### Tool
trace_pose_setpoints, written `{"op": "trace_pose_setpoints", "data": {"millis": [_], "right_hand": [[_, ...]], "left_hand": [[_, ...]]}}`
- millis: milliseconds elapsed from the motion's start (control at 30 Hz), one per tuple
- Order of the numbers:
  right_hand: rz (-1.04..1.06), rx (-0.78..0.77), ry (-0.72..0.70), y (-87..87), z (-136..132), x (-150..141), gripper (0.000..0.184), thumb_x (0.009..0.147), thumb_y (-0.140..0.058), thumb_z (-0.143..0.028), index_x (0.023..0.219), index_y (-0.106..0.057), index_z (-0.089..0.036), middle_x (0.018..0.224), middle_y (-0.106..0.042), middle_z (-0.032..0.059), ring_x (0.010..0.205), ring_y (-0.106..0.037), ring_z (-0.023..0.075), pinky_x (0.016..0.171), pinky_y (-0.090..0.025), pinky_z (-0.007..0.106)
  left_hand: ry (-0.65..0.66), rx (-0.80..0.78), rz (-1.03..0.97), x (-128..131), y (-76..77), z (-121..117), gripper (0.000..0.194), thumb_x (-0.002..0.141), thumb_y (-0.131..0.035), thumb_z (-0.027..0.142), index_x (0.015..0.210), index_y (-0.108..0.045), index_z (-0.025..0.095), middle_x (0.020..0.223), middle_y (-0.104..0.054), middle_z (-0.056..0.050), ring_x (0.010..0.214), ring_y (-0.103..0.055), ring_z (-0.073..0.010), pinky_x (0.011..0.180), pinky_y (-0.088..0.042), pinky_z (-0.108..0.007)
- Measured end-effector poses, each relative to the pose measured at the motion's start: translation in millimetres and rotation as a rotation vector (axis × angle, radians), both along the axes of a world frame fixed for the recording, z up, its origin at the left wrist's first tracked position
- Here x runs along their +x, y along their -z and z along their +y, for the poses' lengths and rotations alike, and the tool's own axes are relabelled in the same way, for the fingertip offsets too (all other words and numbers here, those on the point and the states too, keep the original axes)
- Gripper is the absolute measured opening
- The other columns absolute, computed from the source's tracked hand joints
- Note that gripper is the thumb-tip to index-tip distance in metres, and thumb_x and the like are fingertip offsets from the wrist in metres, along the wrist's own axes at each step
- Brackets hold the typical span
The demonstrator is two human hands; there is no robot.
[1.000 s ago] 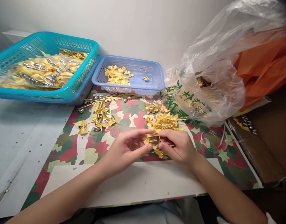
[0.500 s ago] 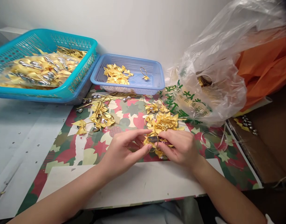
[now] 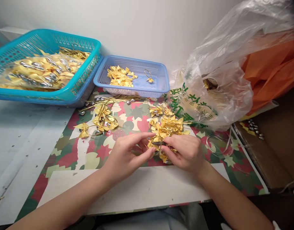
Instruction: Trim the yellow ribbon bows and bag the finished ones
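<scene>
My right hand [image 3: 184,150] is closed, its thumb and index finger pinching at a thin gold wire ring [image 3: 161,147]. Beside those fingertips a narrow dark, shiny metal piece [image 3: 158,143] points left; its other end is hidden by the hand, and I cannot make out its kind. My left hand [image 3: 129,151] curves around the ring's left side. A gap parts its thumb from its index finger, both near the ring and the ornaments. Behind and under both hands lies a pile of gold ribbon bow ornaments [image 3: 170,125] with wire loops and silver beads.
More bow ornaments [image 3: 105,121] lie to the left on the patterned sheet [image 3: 135,111]. Gold wires with silver beads [image 3: 111,99] lie behind. A blue basket [image 3: 151,91] and a teal basket [image 3: 72,84] hold bows. A plastic bag [image 3: 216,95] stands right, beside an orange sheet [image 3: 271,70].
The view has shifted slightly. The dark metal piece between my hands looks narrower than one second ago. Both hands stay nearly in place; the ring shifts slightly left.
</scene>
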State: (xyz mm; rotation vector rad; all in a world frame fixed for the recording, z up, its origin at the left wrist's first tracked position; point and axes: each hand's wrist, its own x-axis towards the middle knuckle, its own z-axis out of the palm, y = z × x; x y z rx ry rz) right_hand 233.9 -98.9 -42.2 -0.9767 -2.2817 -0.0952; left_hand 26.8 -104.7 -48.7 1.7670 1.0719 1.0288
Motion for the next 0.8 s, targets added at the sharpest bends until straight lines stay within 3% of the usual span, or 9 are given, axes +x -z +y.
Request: {"op": "trace_pose_setpoints", "data": {"millis": [300,567,700,800], "right_hand": [[0.034,-0.118,0.009,-0.2,5.6,8.1,0.026,0.095,-0.053,-0.037,0.085,-0.065,-0.015,0.062,-0.066,0.0005,0.052,-0.057,0.0106,0.052,-0.036,0.023],[0.118,-0.184,0.014,0.6,8.4,10.9,0.021,0.092,-0.057,-0.035,0.086,-0.064,-0.016,0.062,-0.064,-0.0004,0.049,-0.055,0.0094,0.051,-0.038,0.022],[0.324,-0.309,0.087,0.8,6.0,16.1,0.021,0.094,-0.053,-0.037,0.087,-0.059,-0.018,0.063,-0.058,-0.0018,0.052,-0.051,0.0097,0.050,-0.037,0.022],[0.568,-0.364,0.020,-4.6,4.0,29.7,0.033,0.097,-0.042,-0.052,0.096,-0.056,-0.022,0.062,-0.050,-0.0037,0.048,-0.042,0.0098,0.044,-0.033,0.023]], "left_hand": [[-0.026,-0.035,0.034,-0.4,-0.2,0.8,0.026,0.086,-0.064,0.023,0.112,-0.068,0.019,0.080,-0.070,-0.002,0.066,-0.067,-0.0114,0.057,-0.060,-0.018],[-0.038,-0.019,0.031,-1.9,-0.8,2.2,0.026,0.087,-0.063,0.023,0.113,-0.067,0.021,0.093,-0.073,-0.004,0.080,-0.070,-0.0143,0.063,-0.063,-0.020],[-0.052,-0.010,0.032,-2.1,-3.1,1.6,0.025,0.087,-0.062,0.024,0.112,-0.067,0.022,0.093,-0.073,-0.003,0.083,-0.070,-0.0147,0.065,-0.062,-0.020],[-0.061,0.003,0.020,-2.3,-7.0,2.8,0.025,0.087,-0.061,0.023,0.112,-0.065,0.022,0.094,-0.072,-0.004,0.084,-0.070,-0.0143,0.064,-0.060,-0.020]]}}
